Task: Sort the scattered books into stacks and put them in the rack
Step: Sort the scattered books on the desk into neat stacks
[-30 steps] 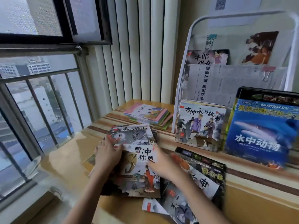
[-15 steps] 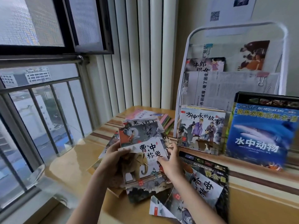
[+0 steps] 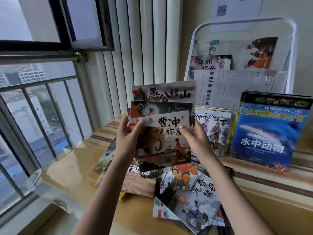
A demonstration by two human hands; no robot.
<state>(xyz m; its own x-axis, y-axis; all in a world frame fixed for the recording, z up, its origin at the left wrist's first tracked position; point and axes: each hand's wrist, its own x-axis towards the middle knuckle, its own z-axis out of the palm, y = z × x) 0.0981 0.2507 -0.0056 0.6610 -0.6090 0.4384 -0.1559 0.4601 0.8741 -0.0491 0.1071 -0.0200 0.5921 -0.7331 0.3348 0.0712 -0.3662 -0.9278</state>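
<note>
I hold a fanned stack of three thin picture books [image 3: 162,106] upright above the table; the front one shows an elephant. My left hand [image 3: 127,138] grips the stack's left edge and my right hand [image 3: 197,141] grips its right edge. Below them several loose books lie scattered on the table, among them a grey-and-orange one [image 3: 188,195] and a brown one [image 3: 138,182]. The white wire rack [image 3: 243,22] stands behind at the right, holding a book [image 3: 210,62] in its upper tier and newspaper [image 3: 237,87] below.
A picture book [image 3: 215,129] and a blue shark book [image 3: 267,133] lean against the rack's foot. The wooden table [image 3: 67,170] meets a window with metal bars [image 3: 49,116] on the left. White vertical blinds [image 3: 149,48] hang behind.
Both hands have lifted the book stack off the table and tilted it upright, up toward the rack. The pink stack of books at the back is now hidden behind it.
</note>
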